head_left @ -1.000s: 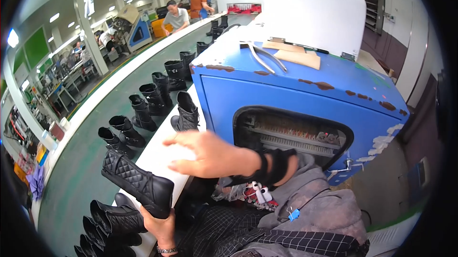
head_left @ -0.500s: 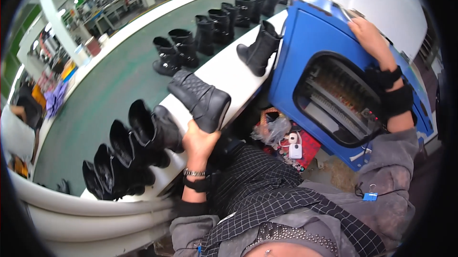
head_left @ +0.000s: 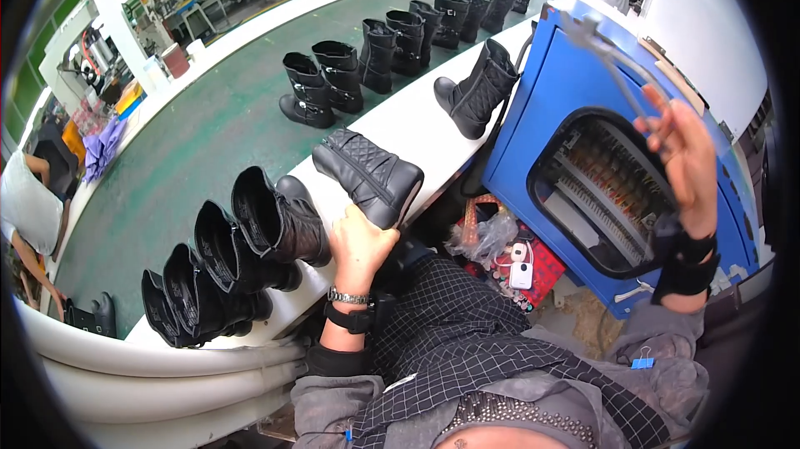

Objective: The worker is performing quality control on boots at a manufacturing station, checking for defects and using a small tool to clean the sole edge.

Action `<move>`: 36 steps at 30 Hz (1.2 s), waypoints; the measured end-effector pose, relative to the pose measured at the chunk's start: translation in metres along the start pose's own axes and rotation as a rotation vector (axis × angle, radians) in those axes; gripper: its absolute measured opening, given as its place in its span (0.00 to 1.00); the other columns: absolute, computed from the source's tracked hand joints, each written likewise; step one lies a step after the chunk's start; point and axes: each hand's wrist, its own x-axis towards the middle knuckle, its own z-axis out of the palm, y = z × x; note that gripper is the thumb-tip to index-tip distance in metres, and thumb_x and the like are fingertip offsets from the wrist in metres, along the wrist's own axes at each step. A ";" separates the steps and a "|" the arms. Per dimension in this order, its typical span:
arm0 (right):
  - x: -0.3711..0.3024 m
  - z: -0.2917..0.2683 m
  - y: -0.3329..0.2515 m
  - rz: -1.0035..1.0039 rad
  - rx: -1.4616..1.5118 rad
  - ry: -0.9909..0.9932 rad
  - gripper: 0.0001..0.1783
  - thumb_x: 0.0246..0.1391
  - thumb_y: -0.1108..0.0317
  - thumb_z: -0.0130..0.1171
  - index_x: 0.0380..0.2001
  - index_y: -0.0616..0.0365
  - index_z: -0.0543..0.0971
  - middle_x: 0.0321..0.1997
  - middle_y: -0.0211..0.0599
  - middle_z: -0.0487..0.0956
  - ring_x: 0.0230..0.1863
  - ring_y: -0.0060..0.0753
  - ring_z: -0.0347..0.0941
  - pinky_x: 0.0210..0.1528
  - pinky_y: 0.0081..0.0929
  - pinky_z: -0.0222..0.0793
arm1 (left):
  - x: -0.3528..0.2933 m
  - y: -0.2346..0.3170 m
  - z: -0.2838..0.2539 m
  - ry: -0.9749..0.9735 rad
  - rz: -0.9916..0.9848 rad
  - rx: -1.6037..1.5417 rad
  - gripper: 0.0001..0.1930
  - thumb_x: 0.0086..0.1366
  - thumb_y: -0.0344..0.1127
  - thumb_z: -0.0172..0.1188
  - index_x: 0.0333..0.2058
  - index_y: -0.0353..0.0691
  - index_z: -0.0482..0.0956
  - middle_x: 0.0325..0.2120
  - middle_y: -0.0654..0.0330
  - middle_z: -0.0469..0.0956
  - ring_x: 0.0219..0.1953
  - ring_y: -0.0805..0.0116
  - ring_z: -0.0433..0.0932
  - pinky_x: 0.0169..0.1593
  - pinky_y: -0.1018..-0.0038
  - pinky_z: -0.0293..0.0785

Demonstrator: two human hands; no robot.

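Observation:
A black ankle boot (head_left: pixel 367 170) with a quilted shaft lies on its side on the white ledge, its sole turned toward me. My left hand (head_left: pixel 360 242) is closed on the boot's near side by the sole, with some fingers hidden behind it. Over the blue machine, my right hand (head_left: pixel 685 153) is raised and closed around a grey metal tool with two long handles (head_left: pixel 615 57), which looks like pliers. Motion blurs the tool, so its exact kind is unclear.
Several black boots (head_left: pixel 250 241) lean together at left on the ledge (head_left: pixel 392 120). Another boot (head_left: pixel 479 91) stands beside the blue windowed machine (head_left: pixel 521 116). A row of boots (head_left: pixel 404 41) stands on the green conveyor (head_left: pixel 208 132). A plastic bag (head_left: pixel 487 236) lies below the machine. A person (head_left: pixel 33 207) is at far left.
My right hand has come off the machine's top edge, nearer to me, and the grey tool now shows in it. My left hand keeps its hold on the boot.

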 end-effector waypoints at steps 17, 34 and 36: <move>-0.017 0.102 0.309 0.761 0.780 -0.435 0.12 0.57 0.72 0.52 0.44 0.63 0.71 0.43 0.42 0.76 0.39 0.39 0.76 0.41 0.33 0.75 | 0.002 0.019 0.004 -0.009 -0.063 0.139 0.28 0.37 0.41 0.70 0.33 0.26 0.71 0.29 0.38 0.77 0.36 0.43 0.77 0.42 0.59 0.74; 0.007 0.120 0.334 0.064 -0.632 -0.328 0.37 0.30 0.72 0.60 0.49 0.63 0.60 0.39 0.48 0.69 0.41 0.50 0.69 0.44 0.39 0.67 | 0.008 0.033 0.002 -0.038 -0.070 0.223 0.29 0.37 0.42 0.70 0.34 0.25 0.71 0.27 0.40 0.77 0.34 0.43 0.78 0.41 0.60 0.74; 0.006 0.108 0.338 0.202 -0.255 -0.449 0.32 0.33 0.75 0.58 0.48 0.61 0.63 0.41 0.46 0.70 0.36 0.40 0.71 0.39 0.33 0.70 | 0.010 0.034 -0.002 -0.111 -0.094 0.228 0.32 0.37 0.43 0.71 0.36 0.24 0.71 0.28 0.40 0.78 0.35 0.44 0.79 0.42 0.61 0.74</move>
